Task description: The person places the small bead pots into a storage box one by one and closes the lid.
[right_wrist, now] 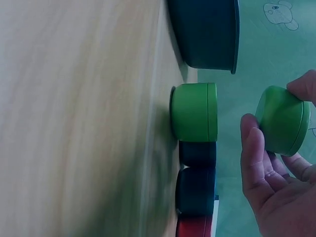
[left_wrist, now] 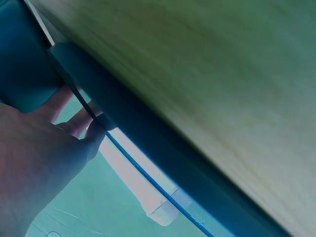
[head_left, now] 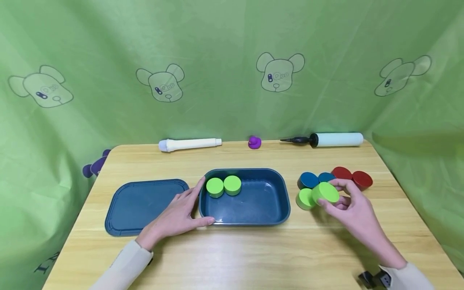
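Note:
My right hand (head_left: 353,207) pinches a light-green lidded round tub (head_left: 326,192) between thumb and fingers. In the right wrist view this tub (right_wrist: 282,120) is raised off the wooden surface and tilted. Just left of it, another light-green tub (head_left: 305,199) stands on the table. My left hand (head_left: 181,211) rests at the left end of a dark blue rectangular box (head_left: 250,207), thumb at its front corner and fingers stretched along its left wall. Inside the box, two light-green tubs (head_left: 232,185) stand side by side against the left part of the back wall.
Two blue tubs (head_left: 308,180) and two red tubs (head_left: 362,180) stand behind my right hand. A flat blue lid (head_left: 145,205) lies left of the box. Along the back edge lie a white toy microphone (head_left: 192,144), a purple duck (head_left: 254,142) and a hand pump (head_left: 337,139).

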A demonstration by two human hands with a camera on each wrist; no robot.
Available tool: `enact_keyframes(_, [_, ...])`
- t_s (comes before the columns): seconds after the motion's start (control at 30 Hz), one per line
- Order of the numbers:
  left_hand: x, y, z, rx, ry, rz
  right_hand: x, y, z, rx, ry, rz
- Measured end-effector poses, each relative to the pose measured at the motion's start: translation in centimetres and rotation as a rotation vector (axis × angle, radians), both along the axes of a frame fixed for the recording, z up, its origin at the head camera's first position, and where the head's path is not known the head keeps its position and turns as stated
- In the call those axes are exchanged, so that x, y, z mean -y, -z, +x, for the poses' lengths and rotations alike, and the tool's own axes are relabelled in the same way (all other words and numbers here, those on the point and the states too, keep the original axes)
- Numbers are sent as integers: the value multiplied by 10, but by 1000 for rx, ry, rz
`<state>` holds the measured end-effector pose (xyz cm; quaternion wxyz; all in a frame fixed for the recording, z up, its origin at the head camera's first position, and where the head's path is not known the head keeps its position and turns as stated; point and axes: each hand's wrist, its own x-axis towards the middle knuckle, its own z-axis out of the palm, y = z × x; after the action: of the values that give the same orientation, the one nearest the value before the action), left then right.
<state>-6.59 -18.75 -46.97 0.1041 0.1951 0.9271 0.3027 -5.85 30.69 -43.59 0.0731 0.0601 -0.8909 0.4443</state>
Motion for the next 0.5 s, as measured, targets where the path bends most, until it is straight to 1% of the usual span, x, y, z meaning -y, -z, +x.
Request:
enact_keyframes(0.27, [1, 0, 1, 7, -7, 10, 15, -5, -5, 2, -35, 5])
enact_keyframes(0.5, [-1, 0, 0, 0, 2, 2, 32, -11, -11, -35, -81, 1])
